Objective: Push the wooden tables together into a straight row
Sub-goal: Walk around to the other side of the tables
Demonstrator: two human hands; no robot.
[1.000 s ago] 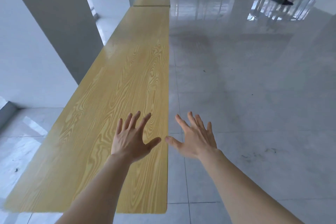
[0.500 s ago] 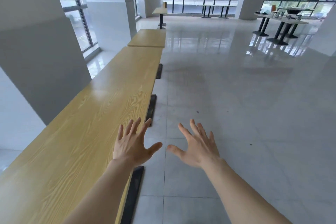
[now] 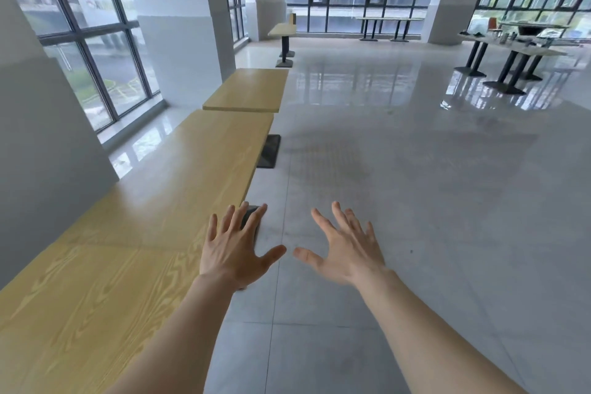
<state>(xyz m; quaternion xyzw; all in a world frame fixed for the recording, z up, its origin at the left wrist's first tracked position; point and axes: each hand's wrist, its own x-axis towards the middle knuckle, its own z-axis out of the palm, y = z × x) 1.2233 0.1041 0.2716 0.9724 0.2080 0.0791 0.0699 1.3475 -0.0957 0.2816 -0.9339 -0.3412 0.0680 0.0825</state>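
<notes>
A long run of light wooden tabletops (image 3: 153, 211) stretches away along my left side. At its far end another wooden table (image 3: 248, 89) meets it, set slightly to the right of the run's line. A further wooden table (image 3: 283, 29) stands alone near the far windows. My left hand (image 3: 235, 249) hovers with fingers spread over the right edge of the near tabletop, holding nothing. My right hand (image 3: 343, 249) is spread open over the floor, beside the left.
Grey pillars (image 3: 41, 125) and tall windows (image 3: 92, 41) line the left side. Black table bases (image 3: 269, 150) stick out under the tabletops' right edge. The glossy tiled floor (image 3: 415, 185) spreads to the right. Dark-legged tables (image 3: 511, 51) with items stand at the far right.
The view has lifted from looking down on the tabletop to looking along the room. Both hands stay spread in front of me, now at the table's right edge.
</notes>
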